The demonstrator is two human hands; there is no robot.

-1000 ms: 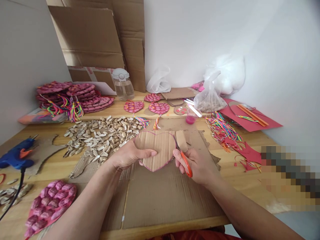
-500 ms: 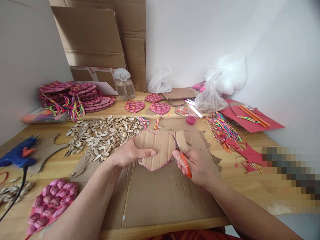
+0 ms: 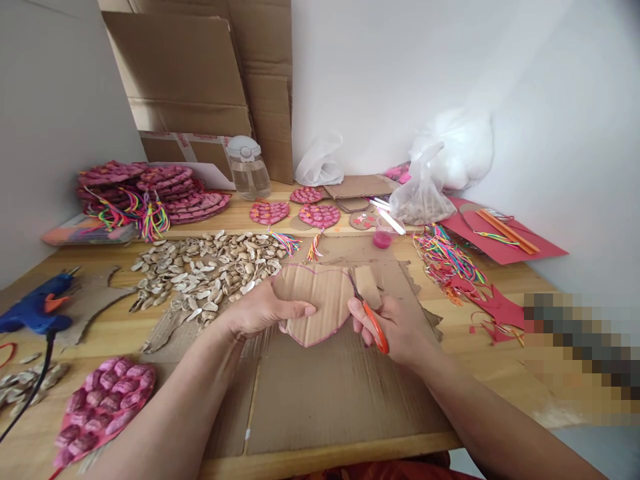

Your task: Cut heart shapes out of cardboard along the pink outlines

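A piece of cardboard point(image 3: 320, 297) with a heart outlined in purple is gripped at its left side by my left hand point(image 3: 263, 308), thumb on top and fingers underneath. My right hand point(image 3: 397, 330) is closed around orange-handled scissors point(image 3: 374, 327), whose blades lie at the heart's upper right edge. A partly cut strip point(image 3: 367, 285) sticks out beyond the blades. Beneath both hands lies a flat cardboard sheet point(image 3: 345, 400) on the wooden table.
Peanut shells point(image 3: 215, 270) are heaped behind my left hand. At the left are a blue glue gun point(image 3: 37, 310) and a pink shell-covered piece point(image 3: 107, 407). Coloured cords point(image 3: 450, 257) and red paper scraps point(image 3: 500, 310) lie right. A water bottle point(image 3: 249, 170) stands at the back.
The cardboard heart and both hands have shifted slightly right and down. The scissors have moved with my right hand, and the strip beside the blades has tilted a little.
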